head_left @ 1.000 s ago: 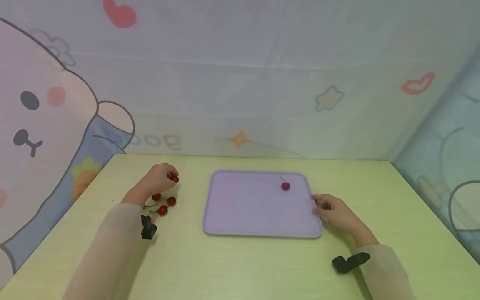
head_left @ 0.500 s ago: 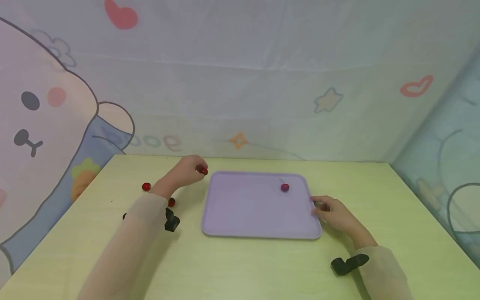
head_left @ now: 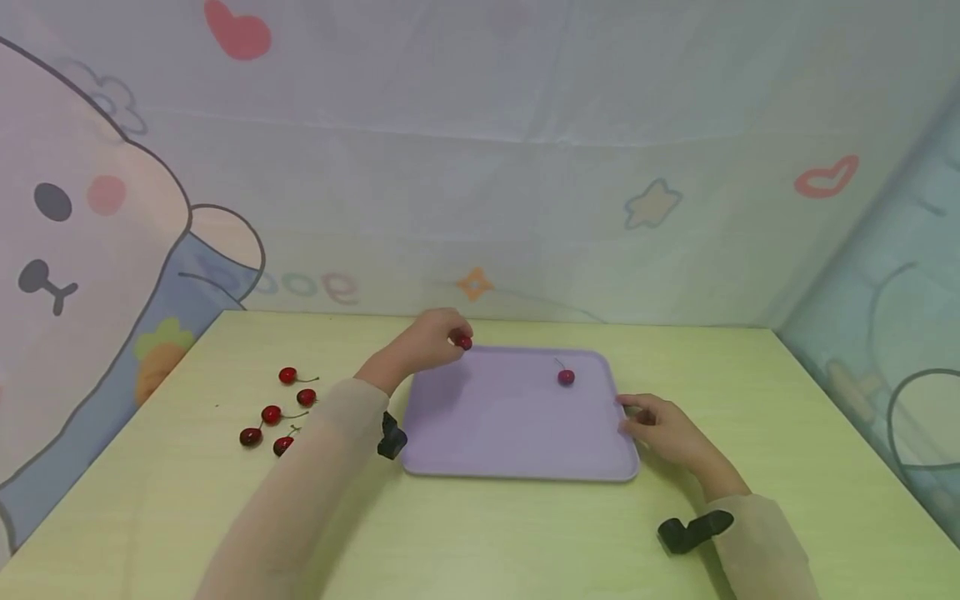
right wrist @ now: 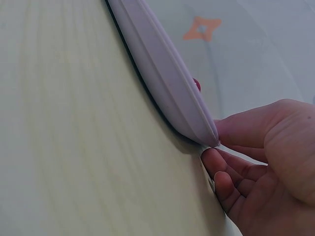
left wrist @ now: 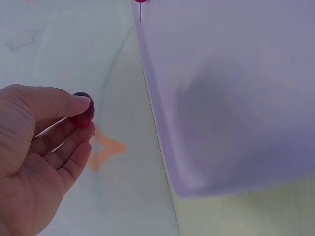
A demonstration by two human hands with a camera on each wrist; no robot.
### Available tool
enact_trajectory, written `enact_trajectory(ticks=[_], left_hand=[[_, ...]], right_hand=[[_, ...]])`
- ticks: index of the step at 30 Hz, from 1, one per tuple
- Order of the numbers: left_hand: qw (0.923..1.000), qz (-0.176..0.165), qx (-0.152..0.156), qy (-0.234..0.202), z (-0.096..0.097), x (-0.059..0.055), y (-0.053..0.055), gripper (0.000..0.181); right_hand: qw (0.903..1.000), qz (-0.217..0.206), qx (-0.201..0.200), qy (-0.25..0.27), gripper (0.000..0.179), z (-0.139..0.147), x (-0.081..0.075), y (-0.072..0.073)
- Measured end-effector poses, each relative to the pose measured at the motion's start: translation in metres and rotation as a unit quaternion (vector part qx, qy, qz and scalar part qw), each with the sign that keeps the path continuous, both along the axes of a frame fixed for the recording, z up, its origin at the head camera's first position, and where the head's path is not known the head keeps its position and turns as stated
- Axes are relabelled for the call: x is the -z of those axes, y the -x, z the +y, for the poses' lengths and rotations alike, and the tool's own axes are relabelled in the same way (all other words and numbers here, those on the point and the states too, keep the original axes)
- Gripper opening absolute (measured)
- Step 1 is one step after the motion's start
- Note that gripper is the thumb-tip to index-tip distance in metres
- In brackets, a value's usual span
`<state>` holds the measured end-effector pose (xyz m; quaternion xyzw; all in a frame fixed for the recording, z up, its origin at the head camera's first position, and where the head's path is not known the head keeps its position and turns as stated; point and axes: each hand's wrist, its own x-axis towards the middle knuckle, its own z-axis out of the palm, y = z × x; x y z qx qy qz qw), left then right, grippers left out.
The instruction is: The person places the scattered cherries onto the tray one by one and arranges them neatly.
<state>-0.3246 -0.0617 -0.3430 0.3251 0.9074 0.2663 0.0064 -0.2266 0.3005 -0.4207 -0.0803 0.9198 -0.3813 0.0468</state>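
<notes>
My left hand [head_left: 427, 344] pinches a dark red cherry [head_left: 464, 342] between thumb and fingertips, above the far left rim of the lilac tray [head_left: 517, 429]. In the left wrist view the same cherry [left wrist: 84, 114] sits at the tips of the thumb and fingers, clear of the tray's surface. Another cherry [head_left: 566, 377], stem upward, lies on the tray near its far right corner. At the tray's right edge, my right hand [head_left: 670, 431] grips the rim; the right wrist view shows the thumb against the rim [right wrist: 209, 130] and the fingers beneath it.
Several red cherries with stems, one of them a cherry [head_left: 272, 414] amid the cluster, lie on the pale yellow table [head_left: 480, 533] left of the tray. My left sleeve partly covers the nearest one. A printed cloth backdrop [head_left: 420, 192] rises behind the table's far edge.
My left hand has carried its cherry rightward from the cluster to over the tray's far left part. More of the table cherries are uncovered. My right hand stays at the tray's edge.
</notes>
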Motion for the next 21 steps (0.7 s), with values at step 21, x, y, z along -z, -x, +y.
enact_trajectory(ticks=[21], left_hand=[[0.9993,-0.001,0.034,-0.014,0.060,0.016,0.005,0.017]], right_hand=[[1.0000,0.008,-0.002,0.003,0.045,0.001,0.000,0.001]])
